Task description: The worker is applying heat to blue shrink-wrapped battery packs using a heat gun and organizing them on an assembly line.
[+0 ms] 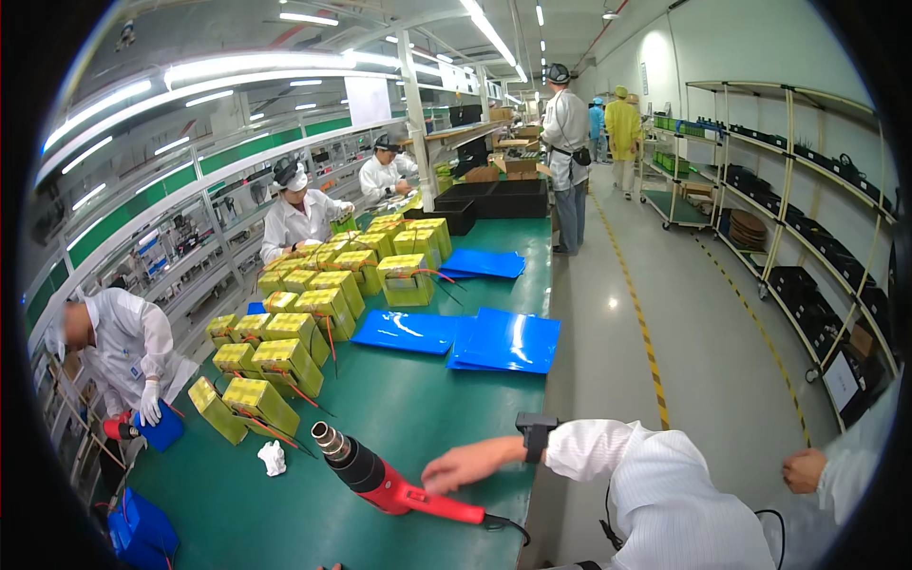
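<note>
A red and black heat gun (385, 489) with a metal nozzle lies on the green table (380, 399), its nozzle toward the far left. My right hand (475, 465) reaches in from the right over its handle, fingers stretched out and not wrapped round it; whether they touch it I cannot tell. A dark device sits on that wrist. Of my left hand (330, 567) only fingertips show at the lower edge. Beyond the heat gun stand several yellow-green wrapped battery packs (290, 363) with red and black leads. Flat blue plastic sleeves (508, 340) lie to their right.
Crumpled white paper (272, 458) lies near the packs. A blue-wrapped pack (141, 532) is at lower left. Across the table, a gloved co-worker (128, 347) holds a blue pack and a red tool. Another person's hand (805, 470) shows at right. Black trays (503, 199) stand farther back.
</note>
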{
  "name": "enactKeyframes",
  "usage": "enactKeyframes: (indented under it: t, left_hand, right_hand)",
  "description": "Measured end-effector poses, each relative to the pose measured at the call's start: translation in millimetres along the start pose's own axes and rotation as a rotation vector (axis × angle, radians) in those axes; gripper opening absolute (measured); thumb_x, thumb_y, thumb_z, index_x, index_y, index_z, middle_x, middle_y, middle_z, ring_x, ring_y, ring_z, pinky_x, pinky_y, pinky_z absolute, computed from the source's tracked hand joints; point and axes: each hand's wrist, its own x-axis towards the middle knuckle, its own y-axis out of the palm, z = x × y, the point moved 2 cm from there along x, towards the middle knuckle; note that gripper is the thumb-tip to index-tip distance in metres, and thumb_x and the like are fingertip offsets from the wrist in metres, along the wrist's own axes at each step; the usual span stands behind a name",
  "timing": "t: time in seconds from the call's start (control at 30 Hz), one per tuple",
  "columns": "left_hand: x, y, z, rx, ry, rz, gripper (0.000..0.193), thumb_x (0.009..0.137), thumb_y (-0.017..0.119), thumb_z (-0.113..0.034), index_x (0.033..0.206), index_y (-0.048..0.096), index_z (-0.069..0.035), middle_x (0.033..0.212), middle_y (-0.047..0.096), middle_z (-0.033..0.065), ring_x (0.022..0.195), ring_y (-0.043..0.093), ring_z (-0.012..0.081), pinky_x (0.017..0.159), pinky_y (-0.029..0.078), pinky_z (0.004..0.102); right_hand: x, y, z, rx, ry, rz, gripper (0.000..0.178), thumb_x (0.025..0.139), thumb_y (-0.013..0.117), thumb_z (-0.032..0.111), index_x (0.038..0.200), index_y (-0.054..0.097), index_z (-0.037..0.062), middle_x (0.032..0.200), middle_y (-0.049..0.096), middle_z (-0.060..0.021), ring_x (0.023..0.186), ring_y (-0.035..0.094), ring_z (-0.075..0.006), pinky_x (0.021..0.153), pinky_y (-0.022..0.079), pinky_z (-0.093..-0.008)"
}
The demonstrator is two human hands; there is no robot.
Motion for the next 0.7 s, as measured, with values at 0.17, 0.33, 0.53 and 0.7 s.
enactKeyframes:
  t: [0.17,0.33,0.53,0.7]
  left_hand:
    - [-2,0,0,0.006,-0.016,-0.008,0.045,0.102,0.061,-0.025,0.139,0.058,0.0,0.146,0.053,0.0243,0.134,0.049,0.0425,0.114,0.037,0.052]
    - [-3,3,4,0.021,0.012,-0.032,0.044,0.102,0.061,-0.026,0.138,0.059,0.0,0.145,0.054,0.0234,0.132,0.05,0.0426,0.112,0.038,0.052]
    - [-3,7,6,0.03,0.034,-0.052,0.044,0.102,0.061,-0.027,0.139,0.059,-0.002,0.145,0.054,0.0231,0.132,0.05,0.0423,0.112,0.039,0.0521]
    - [-2,10,7,0.017,0.029,-0.059,0.044,0.103,0.061,-0.028,0.14,0.059,-0.005,0.146,0.053,0.0225,0.132,0.05,0.0416,0.112,0.039,0.0521]
  right_hand:
    - [-16,57,11,-0.161,-0.092,-0.172,0.067,0.099,0.065,0.049,0.141,0.05,-0.0004,0.093,0.072,-0.0175,0.082,0.07,-0.0331,0.077,0.055,-0.0436]
    - [-20,69,16,-0.155,-0.048,-0.395,0.052,0.099,0.063,0.041,0.13,0.053,0.0005,0.083,0.068,-0.0193,0.073,0.068,-0.0376,0.07,0.053,-0.0481]
    - [-17,26,2,-0.306,0.056,-0.585,0.049,0.097,0.064,0.044,0.123,0.057,0.0033,0.093,0.071,-0.0229,0.084,0.071,-0.0415,0.076,0.054,-0.0519]
    - [-14,-26,-21,-0.277,0.114,-0.606,0.047,0.1,0.063,0.045,0.122,0.057,0.0034,0.083,0.071,-0.0158,0.071,0.072,-0.0301,0.068,0.057,-0.0448]
